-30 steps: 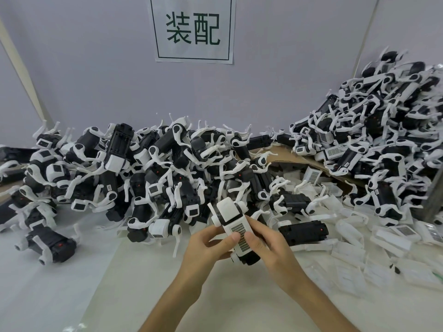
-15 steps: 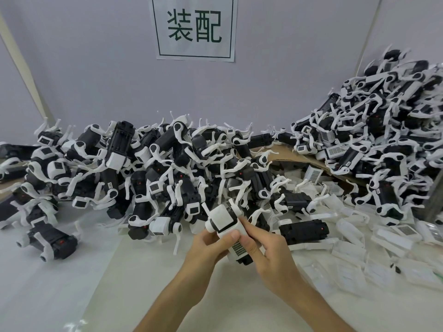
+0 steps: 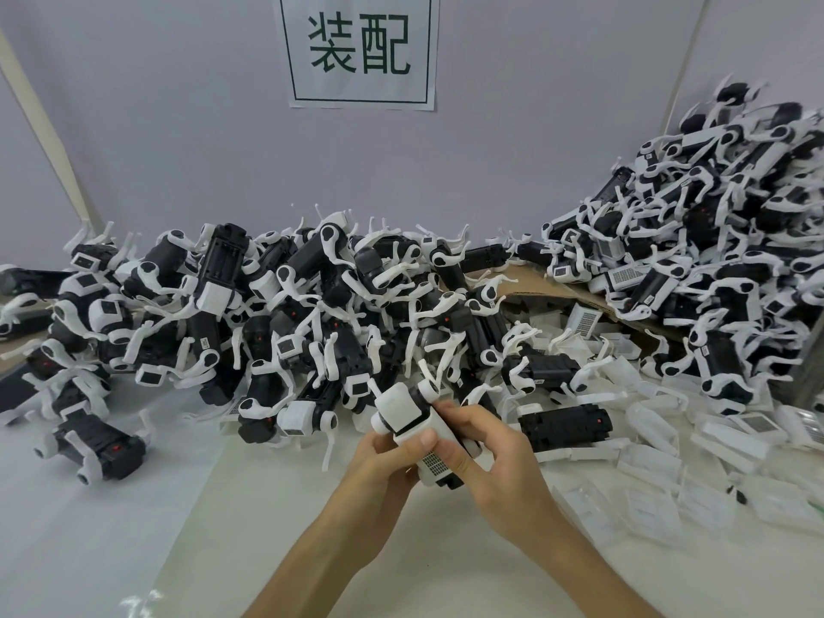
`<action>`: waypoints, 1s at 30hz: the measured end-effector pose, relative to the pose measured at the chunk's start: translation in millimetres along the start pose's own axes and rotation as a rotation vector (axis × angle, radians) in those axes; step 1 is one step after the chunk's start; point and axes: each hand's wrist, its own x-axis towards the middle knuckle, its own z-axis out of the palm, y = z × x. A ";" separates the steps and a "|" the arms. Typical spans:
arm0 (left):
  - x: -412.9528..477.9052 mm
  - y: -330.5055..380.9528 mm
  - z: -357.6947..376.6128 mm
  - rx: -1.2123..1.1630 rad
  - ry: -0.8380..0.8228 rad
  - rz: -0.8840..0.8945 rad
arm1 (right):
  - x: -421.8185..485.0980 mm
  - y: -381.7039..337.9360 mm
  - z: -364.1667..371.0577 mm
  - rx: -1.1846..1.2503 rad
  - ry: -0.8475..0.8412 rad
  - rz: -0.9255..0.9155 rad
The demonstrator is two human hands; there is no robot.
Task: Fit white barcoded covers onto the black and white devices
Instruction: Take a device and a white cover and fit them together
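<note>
Both hands meet just above the near middle of the white table (image 3: 111,506); the left hand (image 3: 383,457) curls round one device (image 3: 412,421), thumb pressed on its white barcoded cover (image 3: 430,457); the right hand (image 3: 495,452) wraps the same device from the right, fingers closed over the cover's far edge; loose covers (image 3: 695,439) lie scattered on the right of the table; behind the hands a heap of devices (image 3: 267,305) spreads leftward; a taller pile (image 3: 713,243) climbs at far right; a sign (image 3: 359,49) hangs on the far wall.
</note>
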 end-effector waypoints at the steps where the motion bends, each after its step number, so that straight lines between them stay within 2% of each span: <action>1: 0.1 -0.2 0.6 0.004 0.003 0.004 | -0.5 -0.6 0.3 -0.007 0.005 -0.007; 10: -0.6 0.7 3.7 0.011 0.075 -0.006 | 1.5 1.1 -0.2 0.042 0.004 0.033; 19: -2.7 10.3 5.0 -0.033 0.071 -0.036 | 0.8 2.5 0.9 -0.053 -0.069 -0.006; 24: -0.7 8.6 7.0 0.039 -0.001 -0.019 | -1.5 -0.8 -1.3 -0.084 -0.004 -0.040; 30: 1.7 5.1 6.9 0.106 0.064 0.013 | -1.9 2.0 0.4 -0.069 0.021 -0.030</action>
